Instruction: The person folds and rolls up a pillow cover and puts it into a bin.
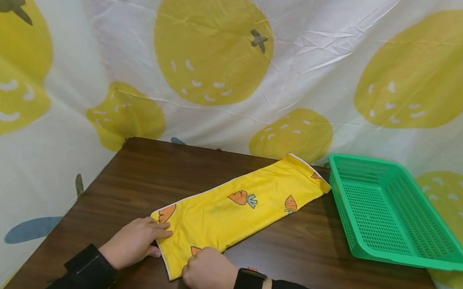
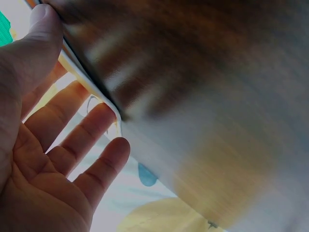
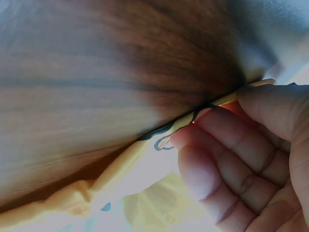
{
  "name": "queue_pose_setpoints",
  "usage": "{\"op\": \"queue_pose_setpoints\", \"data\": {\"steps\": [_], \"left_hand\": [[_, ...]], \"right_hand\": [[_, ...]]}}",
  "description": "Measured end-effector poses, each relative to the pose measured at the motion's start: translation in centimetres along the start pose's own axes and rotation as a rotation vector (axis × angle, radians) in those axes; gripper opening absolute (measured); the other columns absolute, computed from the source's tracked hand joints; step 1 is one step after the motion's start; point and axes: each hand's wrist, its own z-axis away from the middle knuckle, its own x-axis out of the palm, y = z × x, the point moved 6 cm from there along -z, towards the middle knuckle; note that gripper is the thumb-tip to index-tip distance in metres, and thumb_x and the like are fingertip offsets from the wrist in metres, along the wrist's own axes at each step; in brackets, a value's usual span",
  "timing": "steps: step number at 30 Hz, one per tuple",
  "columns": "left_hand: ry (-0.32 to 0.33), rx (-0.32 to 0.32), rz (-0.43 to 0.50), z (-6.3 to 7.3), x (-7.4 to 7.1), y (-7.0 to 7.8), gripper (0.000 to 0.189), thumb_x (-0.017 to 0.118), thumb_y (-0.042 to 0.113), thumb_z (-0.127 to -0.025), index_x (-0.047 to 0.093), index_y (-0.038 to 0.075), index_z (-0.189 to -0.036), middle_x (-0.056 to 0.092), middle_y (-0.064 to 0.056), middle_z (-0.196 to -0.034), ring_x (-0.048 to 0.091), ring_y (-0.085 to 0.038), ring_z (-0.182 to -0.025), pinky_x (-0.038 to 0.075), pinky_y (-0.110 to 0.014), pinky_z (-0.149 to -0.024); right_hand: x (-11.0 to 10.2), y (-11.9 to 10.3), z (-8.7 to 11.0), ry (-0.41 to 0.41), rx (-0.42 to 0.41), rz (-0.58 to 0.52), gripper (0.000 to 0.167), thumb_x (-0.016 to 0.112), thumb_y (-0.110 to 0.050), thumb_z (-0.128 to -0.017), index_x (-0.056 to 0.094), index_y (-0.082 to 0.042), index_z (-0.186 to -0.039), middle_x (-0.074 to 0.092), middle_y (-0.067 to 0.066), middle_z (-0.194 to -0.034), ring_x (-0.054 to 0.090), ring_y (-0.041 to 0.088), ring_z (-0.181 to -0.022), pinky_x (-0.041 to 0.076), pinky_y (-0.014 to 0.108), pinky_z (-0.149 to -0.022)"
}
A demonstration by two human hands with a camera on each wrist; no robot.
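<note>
The right hand (image 1: pixel 211 270) is pinching the near edge of a yellow carrot cloth (image 1: pixel 228 214). The left hand (image 1: pixel 134 242) is resting on the cloth's left end, its fingers a little spread. The cloth is lying slanted across the brown table (image 1: pixel 135 178). Its far end is sitting just beside a green basket (image 1: pixel 373 221). Behind, a fruity sheet (image 1: pixel 213 43) is hanging.
</note>
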Motion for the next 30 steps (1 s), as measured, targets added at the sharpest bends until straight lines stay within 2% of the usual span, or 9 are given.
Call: {"op": "queue_pose_setpoints", "data": {"steps": [11,14,17,20,24,26,28,30], "left_hand": [[-0.015,-0.009,0.011,0.0,0.0,-0.1,0.053,0.09,0.035,-0.081,0.078,0.016,-0.13,0.073,-0.008,-0.14,0.067,-0.036,-0.128,0.053,-0.057,-0.106],[-0.035,-0.016,0.015,-0.1,0.0,-0.1,0.055,0.091,0.036,-0.081,0.078,0.017,-0.131,0.073,-0.008,-0.141,0.066,-0.036,-0.129,0.052,-0.058,-0.107],[-0.036,0.006,0.013,-0.1,0.1,0.0,0.058,0.092,0.037,-0.079,0.077,0.017,-0.131,0.073,-0.008,-0.141,0.066,-0.037,-0.128,0.052,-0.059,-0.105],[0.002,0.045,-0.003,0.0,0.0,0.1,0.059,0.092,0.039,-0.078,0.078,0.018,-0.131,0.073,-0.007,-0.139,0.067,-0.037,-0.125,0.053,-0.059,-0.103],[0.095,0.086,-0.036,0.2,-0.3,0.4,0.051,0.091,0.041,-0.081,0.08,0.018,-0.125,0.077,-0.006,-0.133,0.069,-0.034,-0.121,0.054,-0.057,-0.101],[0.154,0.112,-0.077,0.1,-0.4,0.8,0.042,0.09,0.038,-0.083,0.082,0.019,-0.12,0.079,-0.004,-0.126,0.071,-0.032,-0.116,0.055,-0.055,-0.099],[0.213,0.14,-0.141,-0.2,-0.5,1.2,0.031,0.088,0.034,-0.086,0.084,0.021,-0.113,0.081,-0.002,-0.119,0.073,-0.029,-0.111,0.056,-0.052,-0.096],[0.257,0.163,-0.201,-0.5,-0.6,1.6,0.022,0.087,0.029,-0.087,0.085,0.022,-0.107,0.083,0.0,-0.112,0.074,-0.026,-0.104,0.056,-0.049,-0.093]], "right_hand": [[0.3,-0.3,-0.8,0.007,0.019,0.045,0.022,0.066,-0.032,-0.103,0.066,-0.027,-0.082,0.059,-0.016,-0.066,0.049,-0.002,-0.055,0.037,0.021,-0.047],[0.2,-0.1,-0.6,0.031,0.075,0.03,0.021,0.067,-0.032,-0.102,0.064,-0.026,-0.082,0.056,-0.015,-0.065,0.048,-0.002,-0.054,0.035,0.021,-0.045],[0.0,0.7,0.1,0.087,0.189,-0.021,0.024,0.071,-0.031,-0.1,0.061,-0.025,-0.08,0.049,-0.015,-0.061,0.044,-0.002,-0.049,0.03,0.02,-0.041],[-0.2,1.7,1.0,0.138,0.334,-0.173,0.025,0.073,-0.028,-0.099,0.06,-0.022,-0.078,0.044,-0.014,-0.057,0.038,-0.003,-0.045,0.029,0.018,-0.041],[0.3,3.0,2.0,0.17,0.512,-0.55,0.016,0.07,-0.019,-0.098,0.065,-0.018,-0.084,0.047,-0.014,-0.058,0.034,-0.006,-0.047,0.031,0.012,-0.046],[0.5,3.4,2.3,0.182,0.565,-0.689,0.011,0.069,-0.016,-0.098,0.067,-0.017,-0.087,0.052,-0.014,-0.062,0.035,-0.008,-0.05,0.033,0.009,-0.05],[0.7,3.7,2.5,0.181,0.587,-0.748,0.008,0.068,-0.016,-0.098,0.069,-0.016,-0.09,0.057,-0.014,-0.065,0.037,-0.009,-0.052,0.034,0.009,-0.051],[0.6,3.8,2.5,0.159,0.596,-0.756,0.007,0.068,-0.017,-0.099,0.069,-0.016,-0.092,0.058,-0.013,-0.066,0.039,-0.008,-0.052,0.035,0.009,-0.052]]}}
